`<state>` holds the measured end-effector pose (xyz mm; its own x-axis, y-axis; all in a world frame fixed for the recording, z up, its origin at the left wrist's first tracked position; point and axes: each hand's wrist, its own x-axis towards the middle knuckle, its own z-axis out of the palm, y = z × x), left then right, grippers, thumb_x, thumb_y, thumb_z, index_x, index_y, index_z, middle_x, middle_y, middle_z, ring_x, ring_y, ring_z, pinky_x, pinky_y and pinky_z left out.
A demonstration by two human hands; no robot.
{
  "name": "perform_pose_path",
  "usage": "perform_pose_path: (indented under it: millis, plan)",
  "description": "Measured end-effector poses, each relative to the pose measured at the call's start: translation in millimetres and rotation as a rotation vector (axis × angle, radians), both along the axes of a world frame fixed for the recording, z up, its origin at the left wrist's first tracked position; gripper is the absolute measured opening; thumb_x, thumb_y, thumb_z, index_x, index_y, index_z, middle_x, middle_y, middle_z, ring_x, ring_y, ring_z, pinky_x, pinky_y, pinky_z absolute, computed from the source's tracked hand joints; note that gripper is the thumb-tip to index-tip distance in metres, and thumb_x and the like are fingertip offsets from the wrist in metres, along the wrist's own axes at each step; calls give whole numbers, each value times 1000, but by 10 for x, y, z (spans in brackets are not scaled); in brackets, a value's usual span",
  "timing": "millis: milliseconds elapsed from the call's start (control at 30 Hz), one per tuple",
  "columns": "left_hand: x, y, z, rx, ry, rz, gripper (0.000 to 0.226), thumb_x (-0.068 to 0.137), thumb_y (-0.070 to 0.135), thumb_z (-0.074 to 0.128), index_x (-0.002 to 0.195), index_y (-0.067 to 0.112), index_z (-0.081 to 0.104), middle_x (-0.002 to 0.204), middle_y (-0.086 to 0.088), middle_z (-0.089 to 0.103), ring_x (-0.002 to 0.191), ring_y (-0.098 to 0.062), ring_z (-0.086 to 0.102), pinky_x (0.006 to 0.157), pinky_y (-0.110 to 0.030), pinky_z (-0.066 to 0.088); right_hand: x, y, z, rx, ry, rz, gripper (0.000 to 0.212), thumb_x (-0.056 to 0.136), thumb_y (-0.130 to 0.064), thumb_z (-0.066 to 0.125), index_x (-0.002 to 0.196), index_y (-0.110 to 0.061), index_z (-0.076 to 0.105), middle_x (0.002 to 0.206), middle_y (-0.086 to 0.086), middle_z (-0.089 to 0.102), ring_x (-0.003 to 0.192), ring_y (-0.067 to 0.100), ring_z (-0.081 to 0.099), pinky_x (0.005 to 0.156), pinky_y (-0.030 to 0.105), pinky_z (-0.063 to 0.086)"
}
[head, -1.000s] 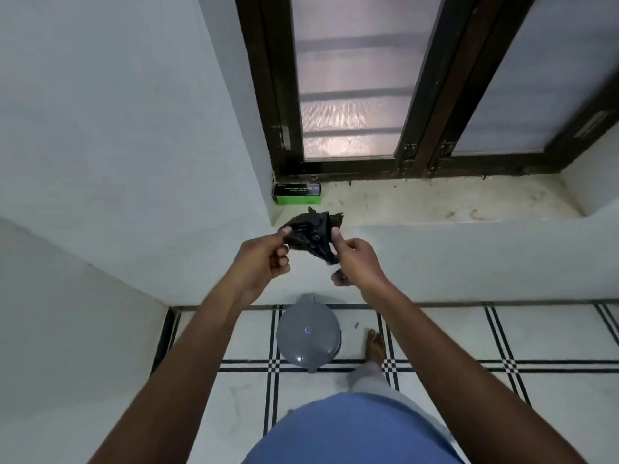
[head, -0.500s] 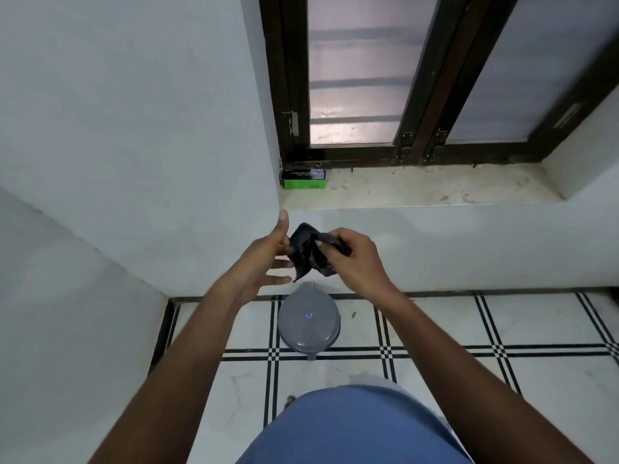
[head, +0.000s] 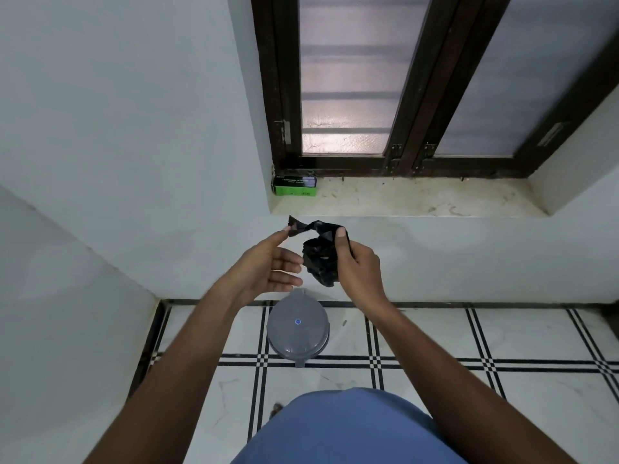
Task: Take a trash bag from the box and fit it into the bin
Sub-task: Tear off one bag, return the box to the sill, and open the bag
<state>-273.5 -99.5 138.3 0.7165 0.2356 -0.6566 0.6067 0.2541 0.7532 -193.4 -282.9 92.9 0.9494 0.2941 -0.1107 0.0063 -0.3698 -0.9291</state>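
— White walls meet a tiled floor (head: 435, 333) with black grid lines, and a dark-framed window (head: 395, 95) sits above a stained sill (head: 418, 199). Where is the box?

— A green box (head: 295, 186) lies at the sill's left end, against the frame.

— And the bag?

— A crumpled black trash bag (head: 320, 259) hangs in the air between both hands, above the bin. The right hand (head: 356, 266) has its grip clamped on the bundle, thumb pressed on top. The left hand (head: 268, 262) pinches one stretched corner with thumb and forefinger, its other fingers straight and apart.

— The bin?

— A grey bin (head: 298, 333) with its lid closed stands on the floor by the wall, below the hands.
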Motion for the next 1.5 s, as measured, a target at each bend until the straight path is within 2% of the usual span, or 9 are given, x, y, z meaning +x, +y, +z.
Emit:
perform_pose_path:
  millis: [167,300,400,633,933,1100,1233,1367,1500]
  plan:
    - [135,-123,-77,-135,-269,283,33,105,34,70,116,4,77,115,-17,80,90,-26,81,78,-33,67,-23,-64,-21,35,59,157,68,114,-62,46,80,-11,74,71,7,77,69,35,72,72,51,60]
    - [159,-49,-12,-42,-373,273,18,100,20,79,103,3,81,108,-17,83,90,-22,79,83,-27,64,-5,-130,42,-47,183,301,43,108,-61,56,127,-26,73,110,-7,75,107,17,67,95,40,49]
    - [150,-60,31,172,-354,195,28,89,23,90,100,-1,82,100,-19,83,85,-22,78,77,-27,64,-9,-126,158,-67,102,155,99,88,-84,57,168,-28,41,161,-6,51,153,17,40,123,44,38]
    - [168,-114,37,231,-346,22,30,76,24,96,82,10,70,81,-8,79,74,-21,75,73,-35,64,152,-46,398,286,282,219,22,103,-37,81,97,-17,87,101,2,86,104,24,82,102,45,66]
    - [28,166,29,-244,-336,189,40,103,39,71,119,3,76,126,-14,77,113,-23,73,106,-40,60,307,-206,384,548,793,-22,38,121,-42,44,100,-17,63,84,2,77,87,22,72,86,41,59]
    - [58,127,69,-51,-300,173,48,97,45,80,118,3,73,135,-31,70,123,-41,72,118,-54,51,239,-262,506,231,501,289,83,80,-86,77,124,-15,75,85,-8,66,78,14,58,84,38,53]
    - [96,68,152,26,-273,181,65,89,50,86,119,-6,72,125,-25,77,115,-37,77,110,-50,58,216,-239,564,47,320,485,27,102,-42,80,95,-16,81,81,-15,72,78,5,63,86,35,56]
    - [79,92,244,98,-236,-36,47,91,55,81,97,9,75,76,-9,65,61,-18,56,58,-26,44,315,-124,460,85,352,222,36,115,-41,61,94,-16,75,99,4,79,98,24,75,85,38,58]
    - [35,133,231,88,-230,-270,26,96,50,79,91,24,79,84,2,60,62,-13,44,56,-22,39,380,-116,369,218,524,112,28,115,-26,62,119,-6,81,113,14,86,107,32,83,93,44,67]
